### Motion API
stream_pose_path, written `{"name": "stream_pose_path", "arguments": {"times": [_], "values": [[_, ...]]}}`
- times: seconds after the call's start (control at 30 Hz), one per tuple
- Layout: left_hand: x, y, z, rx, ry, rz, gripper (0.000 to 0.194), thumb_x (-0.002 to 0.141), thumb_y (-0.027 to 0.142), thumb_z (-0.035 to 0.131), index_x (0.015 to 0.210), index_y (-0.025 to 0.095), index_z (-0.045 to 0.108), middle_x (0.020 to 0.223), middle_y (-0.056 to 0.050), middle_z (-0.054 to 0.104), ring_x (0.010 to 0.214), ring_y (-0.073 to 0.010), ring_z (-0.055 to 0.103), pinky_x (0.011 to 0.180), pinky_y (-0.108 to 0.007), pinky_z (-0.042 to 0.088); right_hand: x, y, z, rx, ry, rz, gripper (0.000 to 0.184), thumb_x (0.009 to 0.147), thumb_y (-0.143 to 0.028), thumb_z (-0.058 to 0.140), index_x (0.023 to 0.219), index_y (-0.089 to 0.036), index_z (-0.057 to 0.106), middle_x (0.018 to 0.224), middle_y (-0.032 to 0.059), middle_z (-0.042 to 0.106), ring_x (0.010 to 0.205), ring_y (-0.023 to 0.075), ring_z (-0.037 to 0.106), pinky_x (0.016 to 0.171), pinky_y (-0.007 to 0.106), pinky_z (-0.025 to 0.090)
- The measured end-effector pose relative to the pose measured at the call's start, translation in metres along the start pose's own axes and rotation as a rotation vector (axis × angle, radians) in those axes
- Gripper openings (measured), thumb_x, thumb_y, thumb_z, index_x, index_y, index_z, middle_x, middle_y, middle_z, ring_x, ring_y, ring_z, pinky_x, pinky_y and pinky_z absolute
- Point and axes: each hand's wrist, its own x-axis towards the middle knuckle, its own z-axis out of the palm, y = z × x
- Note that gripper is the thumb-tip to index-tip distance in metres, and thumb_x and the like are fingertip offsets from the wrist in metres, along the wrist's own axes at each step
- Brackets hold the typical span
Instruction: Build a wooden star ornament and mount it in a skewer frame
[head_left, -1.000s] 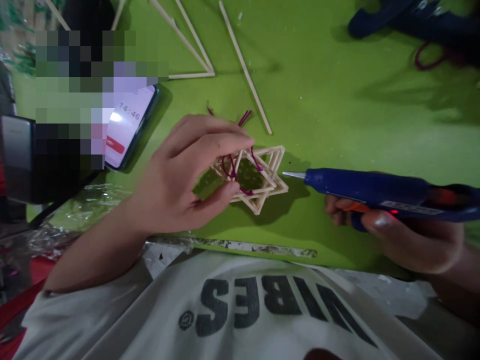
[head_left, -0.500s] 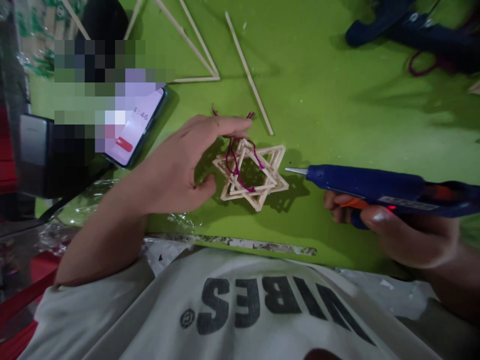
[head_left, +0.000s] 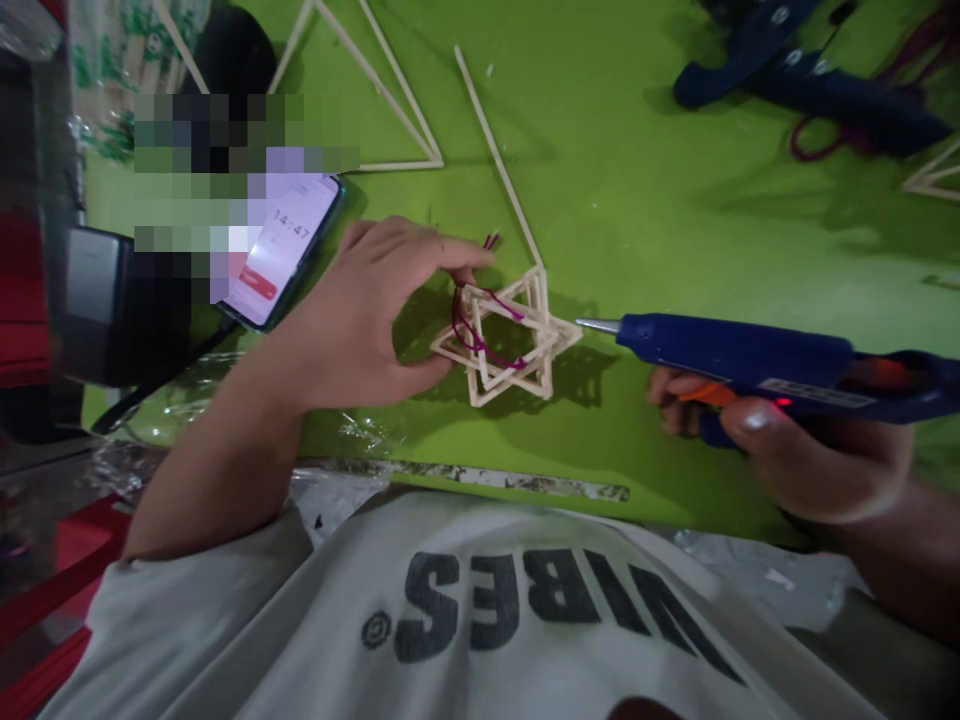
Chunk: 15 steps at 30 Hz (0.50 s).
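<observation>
Star frame (head_left: 551,345) between left fingers (head_left: 435,250), right hand (head_left: 817,455) gripping glue gun (head_left: 735,350).

Stick star (head_left: 538,375): one. Hot glue gun (head_left: 739,345): one. Left hand (head_left: 352,310): one. Right hand (head_left: 832,465): one. Smartphone (head_left: 289,255): one. Printed shirt (head_left: 337,590): one. Green tabletop (head_left: 637,220): one.

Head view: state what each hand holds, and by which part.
The right hand holds the glue gun by the handle, at the orange trigger. Whether the left hand grips the star cannot be told.
</observation>
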Motion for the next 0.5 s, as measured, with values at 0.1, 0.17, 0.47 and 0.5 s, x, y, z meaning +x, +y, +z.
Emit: {"name": "stream_pose_path", "arguments": {"times": [0.1,0.17,0.47,0.5], "values": [[0.000,-0.002,0.007,0.025,0.065,0.007,0.075,0.098,0.028,0.091,0.168,0.026,0.062,0.152,-0.010,0.083,0.140,-0.0386,0.079,0.124,-0.068,0.061,0.003,-0.002,0.002,-0.011,0.035,-0.003,0.015,0.110,-0.030,0.089,0.122,-0.027,0.097,0.103,0.0093,0.093,0.069,0.0225,0.085,0.059,0.031,0.074],[0.000,-0.003,0.012,0.064,0.111,0.012,0.075,0.099,0.038,0.094,0.166,0.027,0.062,0.149,-0.010,0.083,0.137,-0.0401,0.079,0.121,-0.068,0.060,0.004,-0.003,0.003,-0.029,0.056,-0.014,0.013,0.111,-0.033,0.088,0.119,-0.027,0.097,0.101,0.0093,0.092,0.069,0.0225,0.084,0.058,0.032,0.074],[-0.010,0.006,0.022,0.170,0.163,0.039,0.119,0.092,0.118,0.059,0.172,0.030,0.059,0.112,-0.006,0.086,0.101,-0.0335,0.079,0.114,-0.059,0.057,-0.010,0.001,-0.002,-0.048,0.042,0.000,0.027,0.114,-0.027,0.080,0.136,-0.031,0.096,0.120,0.0090,0.093,0.081,0.0238,0.085,0.066,0.038,0.075],[-0.012,0.005,0.023,0.174,0.186,0.040,0.123,0.089,0.122,0.055,0.173,0.031,0.059,0.108,-0.005,0.084,0.098,-0.0328,0.077,0.111,-0.058,0.056,-0.012,0.000,-0.002,-0.038,0.045,0.002,0.028,0.113,-0.027,0.080,0.136,-0.032,0.096,0.121,0.0091,0.093,0.082,0.0248,0.085,0.065,0.039,0.074]]}}
